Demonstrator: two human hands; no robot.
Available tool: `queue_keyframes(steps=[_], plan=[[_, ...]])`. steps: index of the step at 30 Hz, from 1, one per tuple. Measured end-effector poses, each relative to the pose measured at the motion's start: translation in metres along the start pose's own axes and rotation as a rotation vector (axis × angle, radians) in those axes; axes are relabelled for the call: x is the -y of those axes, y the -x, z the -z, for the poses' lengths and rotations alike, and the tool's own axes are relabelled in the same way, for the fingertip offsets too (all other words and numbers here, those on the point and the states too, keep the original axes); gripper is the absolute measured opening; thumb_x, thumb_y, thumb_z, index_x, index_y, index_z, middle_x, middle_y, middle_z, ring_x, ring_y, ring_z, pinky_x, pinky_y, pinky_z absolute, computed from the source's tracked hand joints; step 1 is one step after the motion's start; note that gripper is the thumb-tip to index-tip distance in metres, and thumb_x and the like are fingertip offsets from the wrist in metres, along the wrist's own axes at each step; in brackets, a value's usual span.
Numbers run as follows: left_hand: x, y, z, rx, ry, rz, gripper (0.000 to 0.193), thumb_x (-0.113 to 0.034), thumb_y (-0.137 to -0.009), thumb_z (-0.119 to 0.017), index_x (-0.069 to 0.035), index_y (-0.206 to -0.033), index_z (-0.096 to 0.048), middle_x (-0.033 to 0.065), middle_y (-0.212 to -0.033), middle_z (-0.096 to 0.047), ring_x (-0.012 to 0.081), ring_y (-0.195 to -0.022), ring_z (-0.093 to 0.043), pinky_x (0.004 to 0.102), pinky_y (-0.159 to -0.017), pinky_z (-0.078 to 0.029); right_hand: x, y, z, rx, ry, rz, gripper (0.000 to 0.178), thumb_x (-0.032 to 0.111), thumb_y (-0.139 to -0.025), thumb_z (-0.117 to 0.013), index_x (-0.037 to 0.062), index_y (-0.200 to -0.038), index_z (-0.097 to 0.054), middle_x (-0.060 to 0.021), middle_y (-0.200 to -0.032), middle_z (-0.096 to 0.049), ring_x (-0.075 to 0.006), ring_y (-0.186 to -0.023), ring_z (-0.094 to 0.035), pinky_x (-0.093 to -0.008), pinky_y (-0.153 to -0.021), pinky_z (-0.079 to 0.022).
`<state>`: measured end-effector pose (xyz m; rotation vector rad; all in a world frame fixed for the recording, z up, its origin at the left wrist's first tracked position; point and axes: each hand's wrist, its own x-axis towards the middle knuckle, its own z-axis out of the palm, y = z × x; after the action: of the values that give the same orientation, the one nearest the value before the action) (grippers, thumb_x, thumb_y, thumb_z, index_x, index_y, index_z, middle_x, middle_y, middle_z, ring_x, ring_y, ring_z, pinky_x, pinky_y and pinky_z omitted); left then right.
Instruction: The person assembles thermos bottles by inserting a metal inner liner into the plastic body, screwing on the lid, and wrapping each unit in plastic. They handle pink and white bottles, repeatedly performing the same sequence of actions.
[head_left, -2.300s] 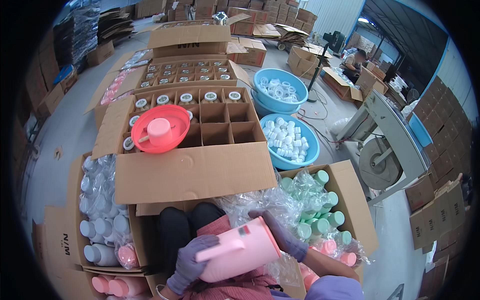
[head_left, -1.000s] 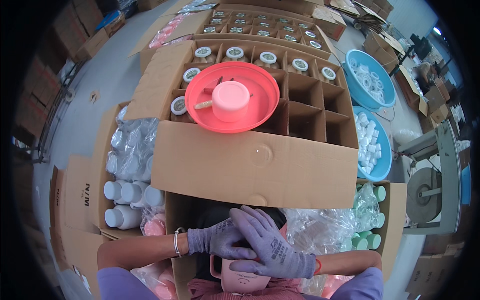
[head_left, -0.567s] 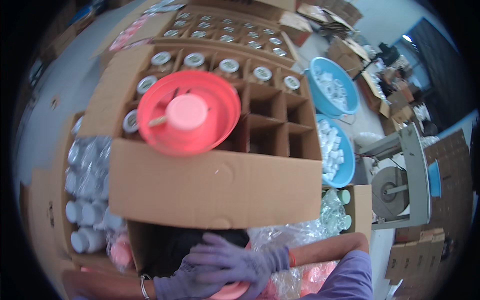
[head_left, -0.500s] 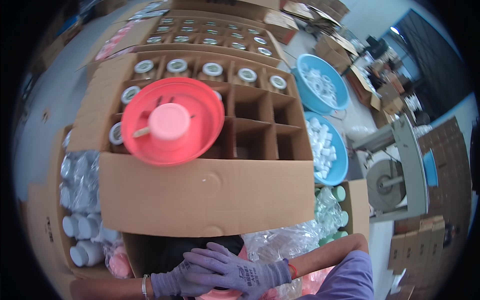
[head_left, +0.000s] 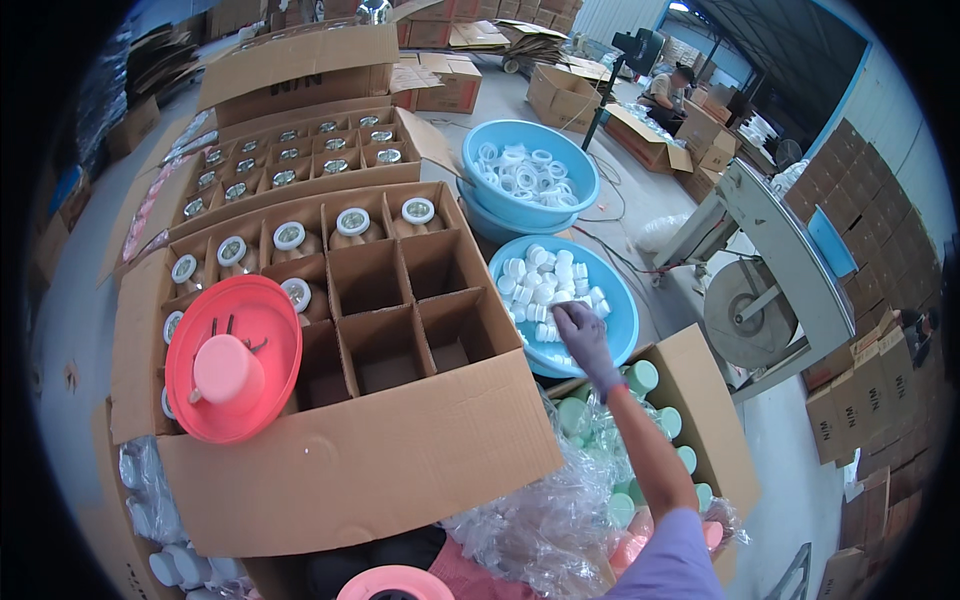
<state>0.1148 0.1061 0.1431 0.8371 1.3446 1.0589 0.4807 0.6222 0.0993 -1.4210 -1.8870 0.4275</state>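
A: Where is the right hand (head_left: 583, 335) reaching?

B: It is stretching out into the near blue basin (head_left: 610, 300), which is sitting on the floor beside the right edge of the divided carton (head_left: 350, 400). The gloved fingers are curling down onto the white caps (head_left: 545, 280) heaped inside, closing over a few of them near the basin's front edge.

A: Is the grip closing on one cap?

B: It is bending around some caps, but exactly how many it is holding I cannot tell.

A: And the left hand?

B: It is not showing anywhere.

A: What is lying around?

B: A pink funnel (head_left: 232, 372) is resting over the front left cells of the carton, with capped bottles (head_left: 352, 225) standing in the back row and the middle cells standing empty. A second blue basin (head_left: 530, 175) holding white rings is sitting behind the first. Pale green bottles (head_left: 640, 378) in a plastic bag are filling the box (head_left: 700, 400) just beneath the reaching forearm.
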Motion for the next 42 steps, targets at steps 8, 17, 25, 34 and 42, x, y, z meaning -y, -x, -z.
queue_keyframes(steps=[8, 17, 25, 34, 42], plan=[[0.016, 0.006, 0.014, 0.025, -0.272, 0.331, 0.064, -0.019, -0.087, -0.062, 0.002, -0.144, -0.041, 0.0149, -0.137, -0.056, 0.0237, -0.126, -0.054, 0.0369, -0.106, -0.042, -0.168, -0.017, -0.049, 0.613, 0.868, -0.631, 0.053, 0.027, -0.086, -0.063, 0.0099, -0.136, -0.056, -0.0209, -0.133, -0.061, -0.0384, -0.12, -0.061, -0.0511, -0.099, -0.048], [0.062, 0.022, 0.034, -0.257, 0.049, 0.435, 0.058, -0.003, -0.079, -0.059, 0.003, -0.135, -0.049, 0.0158, -0.088, -0.071, 0.0238, -0.068, -0.07, 0.0337, -0.062, -0.058, -0.102, 0.004, 0.005, 0.035, 0.257, -0.174, 0.05, 0.03, -0.087, -0.067, 0.0022, -0.129, -0.062, -0.0114, -0.1, -0.072, -0.0243, -0.083, -0.069, -0.0361, -0.079, -0.055], [0.022, 0.049, -0.036, -0.235, 1.414, -0.119, 0.028, -0.018, -0.1, -0.04, -0.019, -0.072, -0.035, -0.0069, -0.064, -0.031, 0.008, -0.055, -0.031, 0.0253, -0.056, -0.032, 0.206, 0.242, 0.049, 0.732, -0.675, 0.093, 0.038, 0.005, -0.091, -0.058, 0.0006, -0.127, -0.05, -0.0069, -0.11, -0.06, -0.0127, -0.093, -0.058, -0.0269, -0.081, -0.048], [0.051, 0.044, -0.043, -0.281, 1.532, -0.258, 0.016, -0.017, -0.1, -0.04, -0.015, -0.087, -0.048, -0.0073, -0.069, -0.045, 0.0094, -0.066, -0.047, 0.0276, -0.07, -0.044, 0.291, 0.28, 0.028, 0.429, -0.317, 0.613, 0.033, 0.022, -0.087, -0.066, 0.0009, -0.11, -0.057, -0.015, -0.088, -0.062, -0.0308, -0.073, -0.064, -0.0417, -0.06, -0.049], [0.053, 0.03, -0.003, -0.39, 1.338, -0.544, 0.012, -0.014, -0.097, -0.045, -0.009, -0.09, -0.054, -0.0011, -0.076, -0.054, 0.0173, -0.073, -0.057, 0.0396, -0.083, -0.056, 0.323, 0.22, -0.052, 0.584, -0.456, 0.851, 0.023, 0.019, -0.096, -0.059, 0.0015, -0.111, -0.059, -0.0184, -0.087, -0.064, -0.0326, -0.083, -0.067, -0.0392, -0.072, -0.053]])
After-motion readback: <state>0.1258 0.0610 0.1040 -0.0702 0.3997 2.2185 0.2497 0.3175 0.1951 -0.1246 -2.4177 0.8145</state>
